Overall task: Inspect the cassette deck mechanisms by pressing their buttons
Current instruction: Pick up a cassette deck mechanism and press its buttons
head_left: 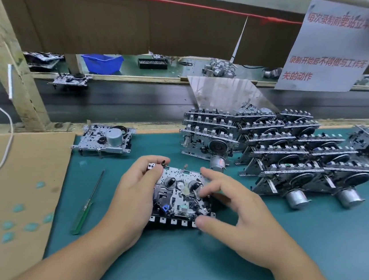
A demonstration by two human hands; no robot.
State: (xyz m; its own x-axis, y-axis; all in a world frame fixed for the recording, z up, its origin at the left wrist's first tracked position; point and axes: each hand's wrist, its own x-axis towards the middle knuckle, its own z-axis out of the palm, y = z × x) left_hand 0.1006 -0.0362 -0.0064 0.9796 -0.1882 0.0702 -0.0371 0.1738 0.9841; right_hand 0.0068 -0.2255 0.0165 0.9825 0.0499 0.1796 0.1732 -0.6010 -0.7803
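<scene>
Holding the deck [181, 197] between both hands on the mat [186, 268], the left hand [135, 194] grips its left edge while the right hand [237, 213] hovers spread, thumb at the buttons [172, 221]. A one-sided press could tip it from the left fingers.

Even, fairly bright overhead light fills the bench, with only soft, short shadows under the right hand [248, 219] and the cassette deck mechanism [182, 197]. That hand's fingers [210, 189] smear with motion blur. A clear plastic sheet [226, 93] catches pale glare. The wide lens bows straight edges toward the corners (the wooden post [13, 67] leans noticeably), and the paper notice [334, 49] looks soft.
</scene>
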